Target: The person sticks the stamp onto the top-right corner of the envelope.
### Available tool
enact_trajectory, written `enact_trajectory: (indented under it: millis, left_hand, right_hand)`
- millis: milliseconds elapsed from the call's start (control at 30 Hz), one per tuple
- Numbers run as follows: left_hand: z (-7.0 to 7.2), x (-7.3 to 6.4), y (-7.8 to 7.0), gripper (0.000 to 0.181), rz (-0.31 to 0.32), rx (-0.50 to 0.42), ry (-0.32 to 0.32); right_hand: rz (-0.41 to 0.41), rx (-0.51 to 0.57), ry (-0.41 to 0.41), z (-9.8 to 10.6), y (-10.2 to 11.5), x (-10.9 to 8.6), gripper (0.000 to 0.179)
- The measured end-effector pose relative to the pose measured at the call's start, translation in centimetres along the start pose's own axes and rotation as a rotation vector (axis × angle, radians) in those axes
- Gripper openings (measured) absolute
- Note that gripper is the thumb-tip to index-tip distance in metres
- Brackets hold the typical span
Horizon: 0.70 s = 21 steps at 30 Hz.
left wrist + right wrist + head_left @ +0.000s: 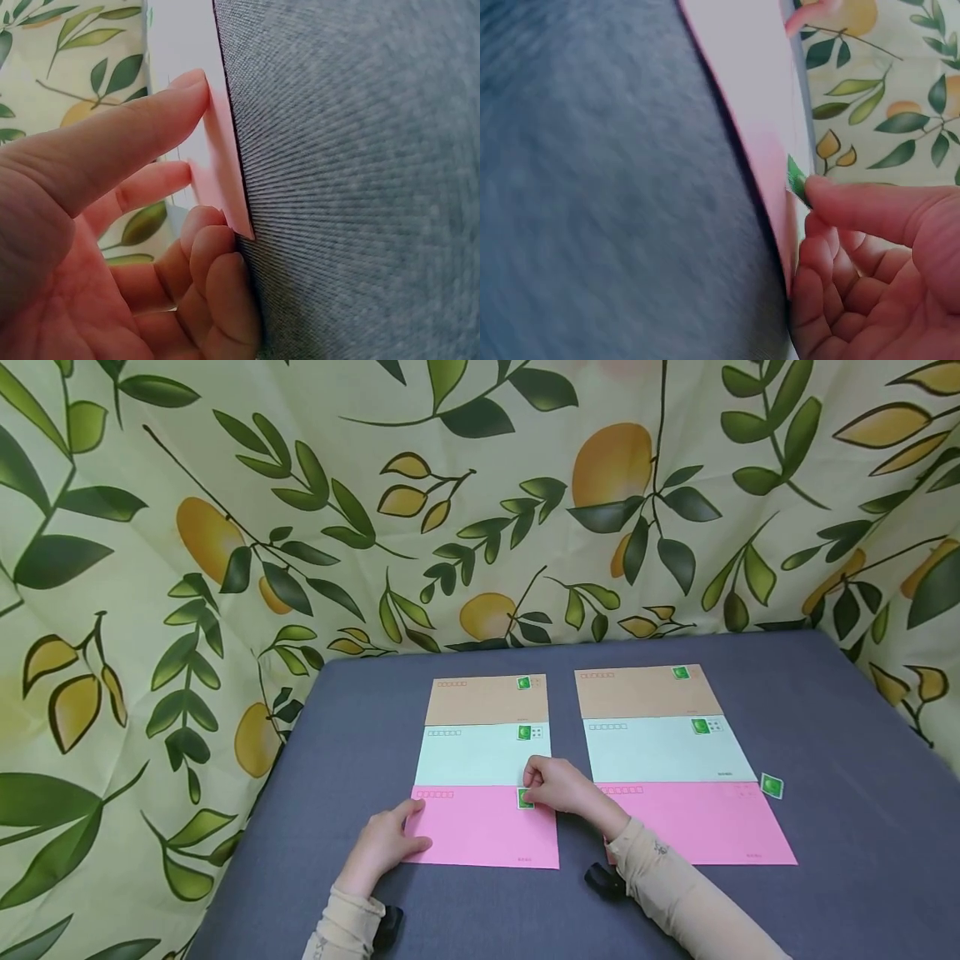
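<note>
A green postage stamp [524, 799] is at the upper right corner of the left pink envelope [480, 835]. My right hand [564, 786] pinches that stamp between thumb and fingers; in the right wrist view the green stamp [796, 180] shows at the thumb tip. My left hand [381, 845] rests on the envelope's left edge with thumb and index finger spread. From the left wrist view, the thumb of the left hand [97, 195] presses on the pink envelope [214, 161], while the lower fingers bend beside its corner.
Above the pink envelope lie a pale blue envelope [472, 756] and a brown envelope [480, 706], each with a green stamp. A second column has a stamped brown envelope [637, 697], a stamped blue envelope [652, 752] and a pink envelope [712, 835]. A loose stamp [772, 786] lies beside it.
</note>
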<state>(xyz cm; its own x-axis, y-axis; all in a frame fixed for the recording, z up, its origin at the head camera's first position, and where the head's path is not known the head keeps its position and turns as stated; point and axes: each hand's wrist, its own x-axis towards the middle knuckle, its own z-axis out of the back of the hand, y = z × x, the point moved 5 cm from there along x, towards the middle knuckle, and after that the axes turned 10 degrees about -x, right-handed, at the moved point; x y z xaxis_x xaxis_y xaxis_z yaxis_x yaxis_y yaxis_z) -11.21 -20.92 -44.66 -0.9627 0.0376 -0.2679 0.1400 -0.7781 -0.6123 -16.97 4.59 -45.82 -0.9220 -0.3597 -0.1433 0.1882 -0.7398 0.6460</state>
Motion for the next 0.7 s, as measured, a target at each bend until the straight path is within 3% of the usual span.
enact_trajectory:
  millis: [233,700]
  left_hand:
    - [0.21,-0.15,-0.14,0.055,-0.026,-0.001,-0.002]
    - [0.09,-0.19,-0.09,0.055,-0.017,-0.006,0.001]
  right_hand:
    - [-0.028,-0.051,-0.040,-0.26,0.26,-0.11,0.016]
    - [-0.018,-0.151,-0.022,-0.45,0.45,0.09,0.010]
